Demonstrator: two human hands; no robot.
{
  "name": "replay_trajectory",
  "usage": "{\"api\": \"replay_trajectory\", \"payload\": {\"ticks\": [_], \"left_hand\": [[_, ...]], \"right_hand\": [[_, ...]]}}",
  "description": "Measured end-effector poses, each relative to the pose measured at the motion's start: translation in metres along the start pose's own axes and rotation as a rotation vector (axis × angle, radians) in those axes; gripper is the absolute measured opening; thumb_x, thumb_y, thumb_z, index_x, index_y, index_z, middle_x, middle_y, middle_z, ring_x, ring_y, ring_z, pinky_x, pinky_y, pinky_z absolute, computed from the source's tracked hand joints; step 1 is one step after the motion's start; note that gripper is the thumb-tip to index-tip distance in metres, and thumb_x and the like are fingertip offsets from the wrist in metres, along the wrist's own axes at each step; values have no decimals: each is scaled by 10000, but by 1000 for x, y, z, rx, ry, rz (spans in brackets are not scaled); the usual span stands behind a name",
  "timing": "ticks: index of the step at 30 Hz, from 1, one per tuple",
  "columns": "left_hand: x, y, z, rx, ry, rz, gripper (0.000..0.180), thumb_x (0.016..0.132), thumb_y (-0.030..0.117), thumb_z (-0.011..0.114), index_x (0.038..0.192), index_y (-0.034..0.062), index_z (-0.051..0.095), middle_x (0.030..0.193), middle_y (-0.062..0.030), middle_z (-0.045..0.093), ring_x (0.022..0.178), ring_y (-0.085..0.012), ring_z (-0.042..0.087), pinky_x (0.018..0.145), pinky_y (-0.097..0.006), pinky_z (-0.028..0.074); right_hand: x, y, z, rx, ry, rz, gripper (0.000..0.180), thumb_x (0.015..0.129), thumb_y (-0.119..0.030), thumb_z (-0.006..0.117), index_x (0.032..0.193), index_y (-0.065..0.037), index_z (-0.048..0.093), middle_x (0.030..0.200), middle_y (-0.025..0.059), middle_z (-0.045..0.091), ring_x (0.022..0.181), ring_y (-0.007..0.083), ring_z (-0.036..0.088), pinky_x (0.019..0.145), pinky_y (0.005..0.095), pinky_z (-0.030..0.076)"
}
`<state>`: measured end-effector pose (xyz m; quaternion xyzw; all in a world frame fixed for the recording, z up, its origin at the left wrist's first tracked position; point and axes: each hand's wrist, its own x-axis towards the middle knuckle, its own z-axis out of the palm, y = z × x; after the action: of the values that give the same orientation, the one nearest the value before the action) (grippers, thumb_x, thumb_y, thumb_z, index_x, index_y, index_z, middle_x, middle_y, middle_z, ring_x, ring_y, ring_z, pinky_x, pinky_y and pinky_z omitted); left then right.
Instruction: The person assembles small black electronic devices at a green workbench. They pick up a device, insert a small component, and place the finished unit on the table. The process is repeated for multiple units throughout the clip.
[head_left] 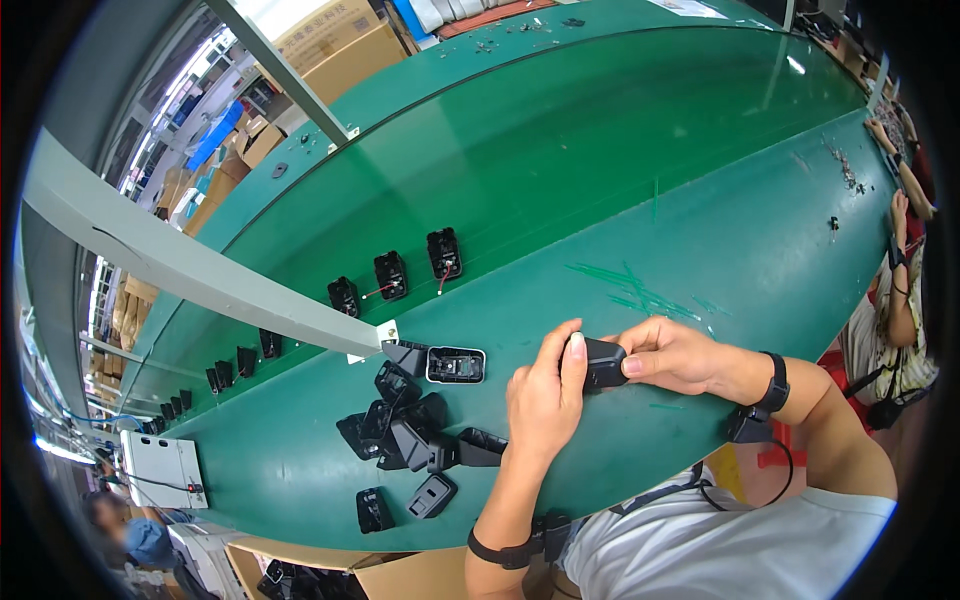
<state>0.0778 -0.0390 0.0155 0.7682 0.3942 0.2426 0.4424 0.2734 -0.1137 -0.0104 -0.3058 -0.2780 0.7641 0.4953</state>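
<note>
Between my hands is a small black plastic housing [603, 364], held just above the green bench. My left hand [548, 395] grips its left end, thumb upright against the side. The fingers of my right hand [668, 357] pinch its right end. To the left of my hands lies a heap of black plastic shells [405, 425]. An open housing with a pale rim [456, 365] rests beside the heap, a circuit board showing inside. Two more black pieces, one of them a shell with an oval recess [432, 495], lie nearer the bench edge.
Black housings [390, 275], some with red wires, line the darker green strip behind. Green thin strips [640, 295] are scattered beyond my hands. A grey metal post [200, 255] crosses the left side. A cardboard box [400, 575] stands below the edge. Other people sit at far right.
</note>
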Motion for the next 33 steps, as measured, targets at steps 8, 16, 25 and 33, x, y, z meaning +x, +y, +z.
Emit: {"api": "replay_trajectory", "payload": {"ticks": [8,16,25,33], "left_hand": [[-5,2,-4,194,102,80,376,1051,315,421,1222,26,591,612,-171,624,569,-359,650,544,-438,475],[-2,-16,-38,814,498,32,474,851,318,714,1187,-4,625,1114,-159,601,1062,-330,551,853,-427,465],[-3,-31,-32,807,185,15,590,766,313,799,1206,-38,624,1276,-168,536,1250,-368,450,1012,-475,430],[-7,-22,-45,923,225,27,692,664,397,850,1220,55,619,1279,-178,560,1242,-366,476,1031,-511,394]], "right_hand": [[1,5,7,-20,10,-35,184,918,-127,700,1016,26,727,1418,189,517,1203,266,564,1034,431,463],[68,-69,20,-1381,75,-604,271,784,-241,803,972,-51,757,1386,177,555,1167,323,599,996,417,479],[186,-78,-21,-1946,229,-538,294,723,-298,820,921,-91,754,1348,119,549,1162,333,550,991,436,478],[60,-113,-81,-1971,446,-576,458,851,-348,724,1227,-100,643,1486,185,413,1313,395,438,1087,471,408]]}}
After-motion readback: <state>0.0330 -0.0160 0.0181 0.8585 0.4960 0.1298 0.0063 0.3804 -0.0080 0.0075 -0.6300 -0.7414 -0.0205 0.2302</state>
